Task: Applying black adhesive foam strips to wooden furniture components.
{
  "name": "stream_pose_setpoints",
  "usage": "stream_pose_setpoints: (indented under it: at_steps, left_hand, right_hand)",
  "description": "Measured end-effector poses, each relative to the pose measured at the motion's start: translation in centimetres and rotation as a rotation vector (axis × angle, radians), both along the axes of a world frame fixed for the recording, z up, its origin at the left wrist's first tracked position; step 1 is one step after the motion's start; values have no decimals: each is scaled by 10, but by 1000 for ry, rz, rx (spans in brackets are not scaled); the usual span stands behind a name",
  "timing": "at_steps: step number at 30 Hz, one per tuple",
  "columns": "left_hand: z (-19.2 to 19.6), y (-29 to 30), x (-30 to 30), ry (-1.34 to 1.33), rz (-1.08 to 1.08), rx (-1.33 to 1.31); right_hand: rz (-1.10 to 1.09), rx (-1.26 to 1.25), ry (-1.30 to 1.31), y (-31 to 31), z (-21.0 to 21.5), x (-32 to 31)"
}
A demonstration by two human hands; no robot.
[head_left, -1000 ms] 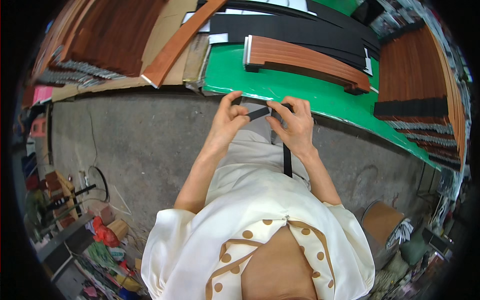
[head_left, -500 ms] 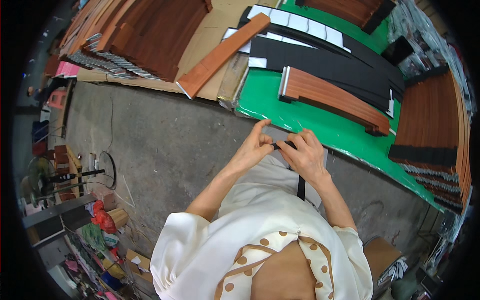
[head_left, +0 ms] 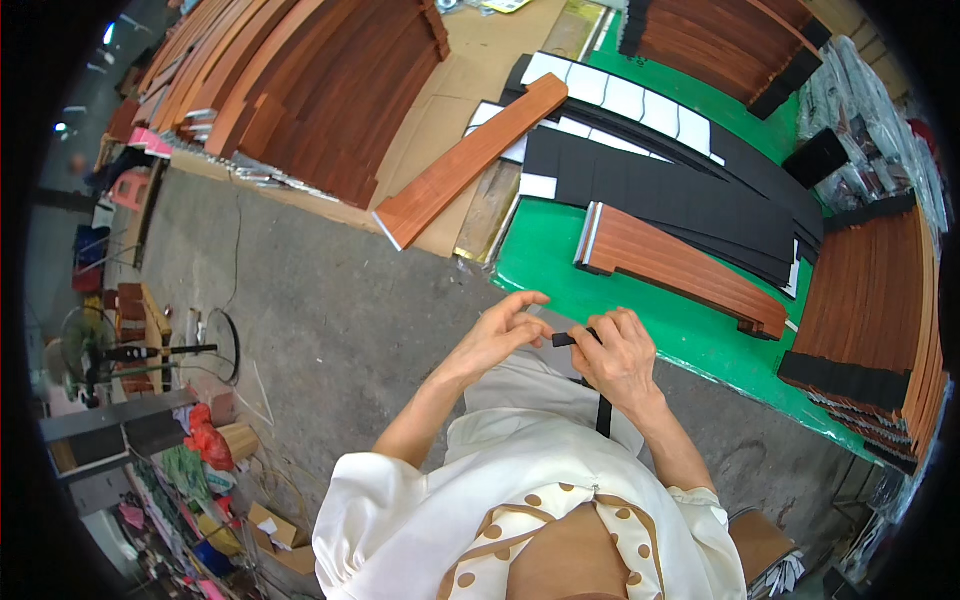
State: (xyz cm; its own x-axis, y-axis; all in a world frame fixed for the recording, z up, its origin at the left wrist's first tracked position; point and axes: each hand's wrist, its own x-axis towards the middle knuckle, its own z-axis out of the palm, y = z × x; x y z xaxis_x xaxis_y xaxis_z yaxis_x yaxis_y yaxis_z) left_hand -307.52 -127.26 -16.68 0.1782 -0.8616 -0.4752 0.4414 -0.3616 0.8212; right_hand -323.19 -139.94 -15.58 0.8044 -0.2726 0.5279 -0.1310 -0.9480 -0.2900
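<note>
Between the fingers of my right hand (head_left: 618,358) is a black strip (head_left: 566,340), its short end sticking out to the left. A longer black length hangs below that hand against my white clothing; whether it is the same strip I cannot tell. My left hand (head_left: 500,335) is just left of the strip's end, apart from it, with the index finger stretched out and the others loosely bent. Beyond my hands, a reddish-brown wooden piece (head_left: 680,270) with a stepped edge lies on the green tabletop (head_left: 540,245). Behind it are fanned black sheets (head_left: 650,175).
A single wooden slat (head_left: 475,160) lies slanted across cardboard, its near end over the table edge. Stacked wooden pieces stand at left (head_left: 330,100), back right (head_left: 710,40) and right (head_left: 865,290). A fan (head_left: 90,350) and piled goods are on the left.
My left fingers have come away from the black strip, whose end now shows free beside my right hand. The view has tilted, so the table appears lower.
</note>
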Motion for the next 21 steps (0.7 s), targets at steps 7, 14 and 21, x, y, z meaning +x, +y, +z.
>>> stream_pose_setpoints:
  at_steps: [7, 14, 21]
  left_hand:
    - [11, -21, 64, -1013, 250, -47]
    - [-28, -76, 178, -1704, 43, 262]
    - [-12, -84, 178, -1602, 102, 290]
  right_hand:
    - [-151, 131, 89, -24, 8, -24]
    - [-331, 443, -10, -23, 14, -57]
    - [-464, 748, -105, -11, 0, -82]
